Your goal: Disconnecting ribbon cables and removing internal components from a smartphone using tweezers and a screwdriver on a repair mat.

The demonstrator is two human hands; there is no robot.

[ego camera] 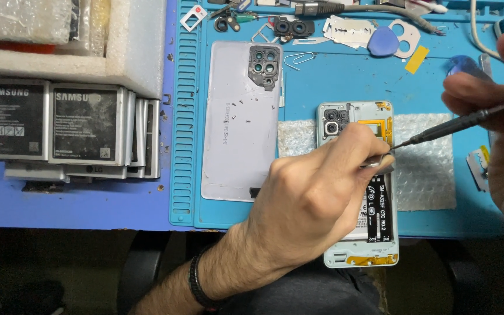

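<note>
On the blue work mat (345,76), one opened phone (361,251) lies face down on a sheet of bubble wrap (424,169). Over the phone's middle, the left hand (313,198) pinches what looks like one pair of tweezers (378,161) between thumb and forefinger. Right of the phone, the right hand (500,111) closes its fingers round one screwdriver (462,123), tip near the tweezers. Left of the phone lies one detached back cover (237,128); farther left, a stack of batteries (68,125), two faces showing.
</note>
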